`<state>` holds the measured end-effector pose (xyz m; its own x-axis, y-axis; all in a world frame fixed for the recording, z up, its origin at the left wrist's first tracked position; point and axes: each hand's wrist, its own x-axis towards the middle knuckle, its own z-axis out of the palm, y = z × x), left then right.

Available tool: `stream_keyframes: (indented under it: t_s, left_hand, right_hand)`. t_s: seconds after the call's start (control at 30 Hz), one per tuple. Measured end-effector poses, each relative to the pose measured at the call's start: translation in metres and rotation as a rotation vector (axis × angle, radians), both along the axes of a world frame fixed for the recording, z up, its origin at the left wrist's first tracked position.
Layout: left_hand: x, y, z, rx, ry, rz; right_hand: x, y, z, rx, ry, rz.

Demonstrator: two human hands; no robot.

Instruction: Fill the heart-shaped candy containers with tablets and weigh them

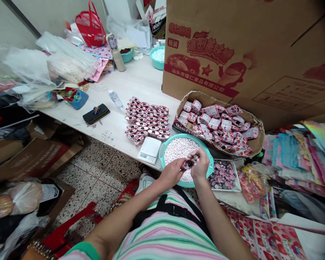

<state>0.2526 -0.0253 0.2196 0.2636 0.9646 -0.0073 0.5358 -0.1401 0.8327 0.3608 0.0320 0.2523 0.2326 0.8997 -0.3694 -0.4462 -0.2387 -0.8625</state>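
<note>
My left hand (173, 174) is closed round a small red-and-pink printed container (186, 165) with a dark opening on top. Right beside it, my right hand (202, 165) has its fingers curled round some pale pink candies (194, 157) at the container's mouth. Both hands are over a turquoise basin (162, 151) holding many small pale candies (178, 147). A white digital scale (150, 147) stands against the basin's left side. Behind the scale, rows of similar containers (147, 121) stand upright with dark openings facing up.
A cut-down cardboard box (260, 139) of containers sits behind the basin, before a large carton (206, 47). A tray (237, 184) of round pink and silver lids is at the right. Leftward lie a bottle (116, 99), a dark wallet (96, 114) and a tape dispenser (79, 100).
</note>
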Motion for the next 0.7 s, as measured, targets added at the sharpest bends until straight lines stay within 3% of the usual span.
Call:
stream_keyframes:
  t_s: [0.1,0.43,0.7]
  left_hand:
    - [0.0007,0.0,-0.0017,0.023,0.018,-0.016]
    - [0.001,0.0042,-0.0022,-0.009,-0.02,0.031]
    - [-0.0021,0.0039,-0.0007,-0.039,-0.057,0.064]
  right_hand:
    - [-0.0005,0.0006,-0.003,-0.002,-0.003,-0.044]
    - [-0.0042,-0.0002,0.0045,0.055,0.019,0.007]
    - [-0.006,0.0018,0.0005,0.067,-0.022,0.052]
